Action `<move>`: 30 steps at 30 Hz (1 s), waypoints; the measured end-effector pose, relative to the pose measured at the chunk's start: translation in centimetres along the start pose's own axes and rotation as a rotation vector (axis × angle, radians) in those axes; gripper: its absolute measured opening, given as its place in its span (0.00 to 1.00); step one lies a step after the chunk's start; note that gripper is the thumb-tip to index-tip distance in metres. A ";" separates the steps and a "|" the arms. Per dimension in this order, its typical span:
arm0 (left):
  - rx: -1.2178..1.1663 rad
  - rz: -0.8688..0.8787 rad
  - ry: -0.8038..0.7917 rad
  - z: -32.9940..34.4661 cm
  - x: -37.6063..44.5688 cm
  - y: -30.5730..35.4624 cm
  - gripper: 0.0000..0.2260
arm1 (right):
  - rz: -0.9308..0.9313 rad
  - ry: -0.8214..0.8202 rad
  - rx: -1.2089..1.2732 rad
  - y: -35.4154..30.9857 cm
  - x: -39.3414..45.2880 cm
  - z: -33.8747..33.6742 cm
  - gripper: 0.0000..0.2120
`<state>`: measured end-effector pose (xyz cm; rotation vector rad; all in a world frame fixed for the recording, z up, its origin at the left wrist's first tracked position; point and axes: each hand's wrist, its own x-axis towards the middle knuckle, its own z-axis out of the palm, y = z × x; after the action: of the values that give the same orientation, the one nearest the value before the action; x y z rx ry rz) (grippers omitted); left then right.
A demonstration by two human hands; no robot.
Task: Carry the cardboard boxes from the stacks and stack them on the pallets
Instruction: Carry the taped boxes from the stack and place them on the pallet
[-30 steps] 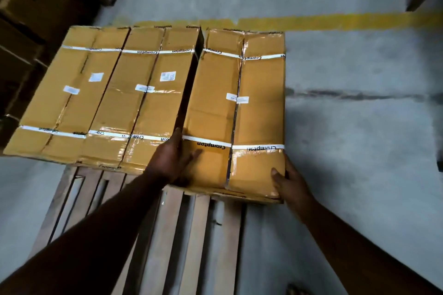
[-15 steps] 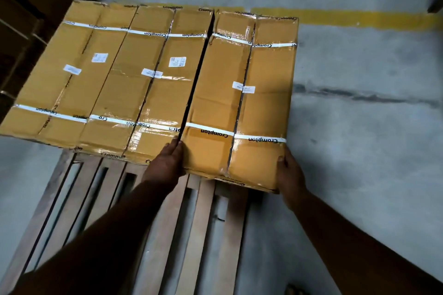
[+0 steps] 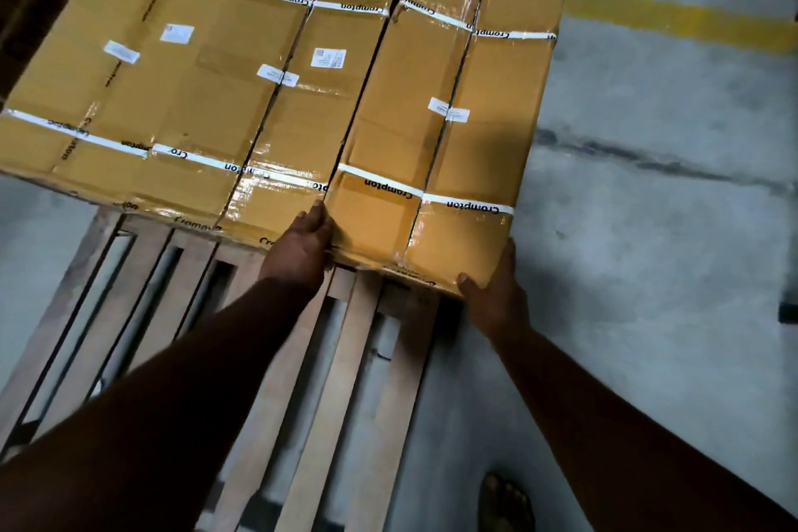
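Gap closed: right box (image 3: 453, 143) now against neighbour box (image 3: 311, 108), on pallet (image 3: 302, 359).

A warehouse floor, this one. Grey concrete floor (image 3: 647, 229) underfoot, scuffed and stained, with a painted yellow line (image 3: 682, 19) running across it, the kind that marks out lanes or storage bays. A slatted wooden pallet (image 3: 302, 380) sits right on the concrete, loaded with taped, strapped cardboard boxes (image 3: 216, 91) carrying printed brand strapping and white labels. More brown cartons (image 3: 26, 4) stand dimly at the far left.
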<state>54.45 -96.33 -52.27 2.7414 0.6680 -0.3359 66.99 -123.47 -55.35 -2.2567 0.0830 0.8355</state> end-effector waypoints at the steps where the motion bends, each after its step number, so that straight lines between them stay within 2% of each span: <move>1: 0.004 0.002 -0.010 0.2 0.0 -0.1 0.26 | -0.016 0.011 -0.016 0.3 -0.2 0.0 0.46; 5: -0.011 0.001 -0.073 0.7 -0.3 -0.3 0.34 | -0.033 0.065 -0.022 1.5 -0.4 -0.5 0.44; 8: -0.071 -0.042 -0.051 0.4 -0.9 -0.3 0.45 | -0.022 0.032 0.090 1.7 -0.2 -1.5 0.44; 10: -0.072 -0.051 -0.037 0.5 -1.0 -0.3 0.48 | -0.028 -0.001 0.130 1.9 0.0 -2.2 0.44; 18: -0.086 -0.095 -0.019 0.7 -1.6 -0.1 0.43 | -0.094 -0.043 0.121 2.8 -0.7 -2.4 0.44; 21: -0.090 -0.090 0.005 0.9 -1.5 0.0 0.45 | -0.112 -0.074 0.107 2.7 -0.5 -2.6 0.45; 27: -0.019 -0.045 0.013 1.5 -1.2 -0.1 0.27 | -0.157 -0.177 -0.074 2.3 -1.2 -2.4 0.46; 30: 0.076 -0.049 -0.028 1.3 -1.4 0.1 0.33 | -0.148 -0.165 -0.153 1.8 -1.1 -2.5 0.45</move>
<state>53.08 -97.40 -53.03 2.7898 0.7303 -0.4187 66.98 -126.67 -54.46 -2.2919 -0.2289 0.9716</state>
